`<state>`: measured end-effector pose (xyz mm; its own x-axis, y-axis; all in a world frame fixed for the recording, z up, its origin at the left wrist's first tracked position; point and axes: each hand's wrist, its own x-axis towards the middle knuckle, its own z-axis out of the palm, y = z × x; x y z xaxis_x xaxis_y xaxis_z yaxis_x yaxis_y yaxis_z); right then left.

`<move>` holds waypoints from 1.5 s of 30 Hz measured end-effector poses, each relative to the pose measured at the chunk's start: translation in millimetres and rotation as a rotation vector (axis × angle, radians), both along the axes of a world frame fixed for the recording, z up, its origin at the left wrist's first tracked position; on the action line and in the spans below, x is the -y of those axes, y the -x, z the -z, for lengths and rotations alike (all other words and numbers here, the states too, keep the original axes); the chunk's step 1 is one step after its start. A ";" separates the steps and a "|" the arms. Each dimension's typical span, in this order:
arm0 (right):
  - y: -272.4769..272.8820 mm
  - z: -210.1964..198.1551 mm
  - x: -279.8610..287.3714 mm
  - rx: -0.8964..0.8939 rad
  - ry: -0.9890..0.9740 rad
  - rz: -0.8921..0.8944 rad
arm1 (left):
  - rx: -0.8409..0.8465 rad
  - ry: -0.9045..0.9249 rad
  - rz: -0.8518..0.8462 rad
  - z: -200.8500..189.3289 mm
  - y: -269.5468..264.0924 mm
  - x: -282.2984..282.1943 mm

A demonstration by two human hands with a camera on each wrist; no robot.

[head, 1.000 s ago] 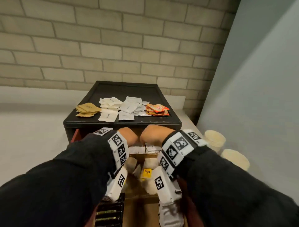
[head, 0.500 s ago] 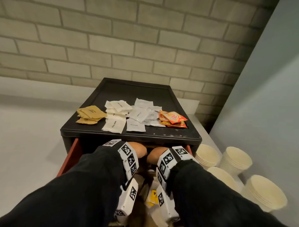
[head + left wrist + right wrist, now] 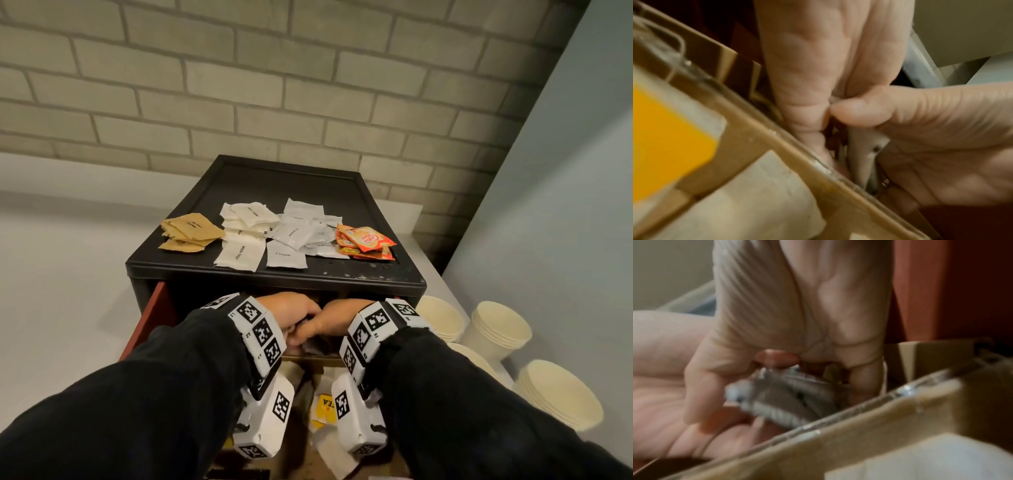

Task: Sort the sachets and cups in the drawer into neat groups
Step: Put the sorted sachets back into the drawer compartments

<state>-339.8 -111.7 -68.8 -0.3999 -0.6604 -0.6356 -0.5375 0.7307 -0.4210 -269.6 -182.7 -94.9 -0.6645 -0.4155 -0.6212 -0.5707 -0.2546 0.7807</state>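
Observation:
Both hands reach into the open red drawer (image 3: pixel 150 318) under the black cabinet top (image 3: pixel 239 270). My left hand (image 3: pixel 291 318) and right hand (image 3: pixel 337 320) meet at the drawer's back compartment. Between them they pinch a small bundle of grey-white sachets (image 3: pixel 863 154), which also shows blurred in the right wrist view (image 3: pixel 785 394). The left hand (image 3: pixel 807 81) curls its fingers against the bundle, and the right hand (image 3: pixel 797 305) does the same. On top lie sorted piles: brown sachets (image 3: pixel 191 233), white sugar sachets (image 3: pixel 243 240), cream sachets (image 3: pixel 294 236) and orange creamer sachets (image 3: pixel 364 240).
Stacks of paper cups (image 3: pixel 500 329) stand on the counter to the right, one near the wall (image 3: pixel 558 394). A cardboard divider (image 3: pixel 777 146) splits the drawer. A yellow tea sachet (image 3: pixel 323 406) lies in the nearer compartment. A brick wall stands behind.
The two hands have closed in on each other at the back of the drawer and now touch around the sachets. The head view has shifted, bringing more cups into sight.

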 end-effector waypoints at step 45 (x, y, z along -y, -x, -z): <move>-95.9 -83.3 -199.4 0.042 0.969 0.325 | -0.576 0.147 -0.138 -91.7 -134.5 -168.8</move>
